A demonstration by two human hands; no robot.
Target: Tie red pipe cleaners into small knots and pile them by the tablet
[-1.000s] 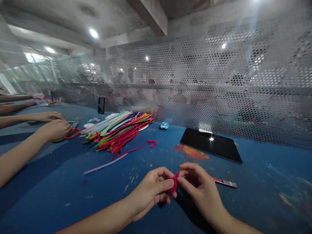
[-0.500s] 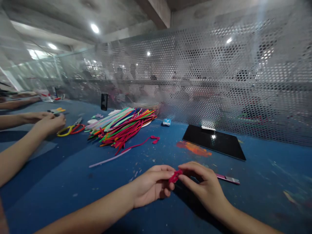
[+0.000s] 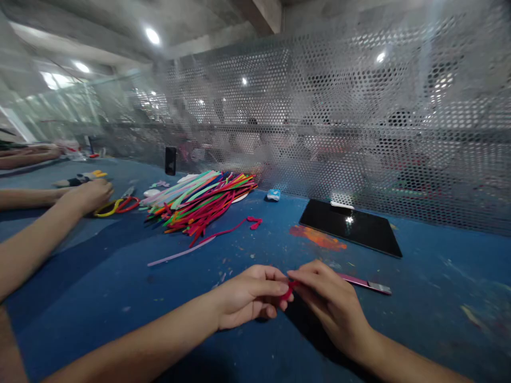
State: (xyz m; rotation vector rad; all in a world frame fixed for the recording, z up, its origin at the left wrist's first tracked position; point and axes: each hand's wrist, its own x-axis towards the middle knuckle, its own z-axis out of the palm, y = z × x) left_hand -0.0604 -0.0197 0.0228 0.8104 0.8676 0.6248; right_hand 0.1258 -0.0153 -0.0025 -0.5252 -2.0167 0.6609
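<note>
A small bent piece of red pipe cleaner (image 3: 288,291) sits between my two hands, above the blue table. My left hand (image 3: 255,295) pinches it between thumb and fingers, so part of it is covered. The fingertips of my right hand (image 3: 333,298) are closed on its right end. Behind my right wrist lies a pink craft knife (image 3: 365,283) with a pale end. Farther back, a red pipe cleaner (image 3: 227,230) with a curled end lies beside a lilac one (image 3: 179,256).
A heap of coloured pipe cleaners (image 3: 203,205) lies back left, with scissors (image 3: 117,206) beside it. A black tablet (image 3: 351,226) and a small blue-and-white packet (image 3: 273,194) lie farther back. A perforated metal screen (image 3: 319,122) borders the table. Another person's hands (image 3: 90,197) are at left.
My right fingers have closed in and now cover more of the red pipe cleaner piece. The camera view has shifted slightly. At left, the other person's hands have moved a little.
</note>
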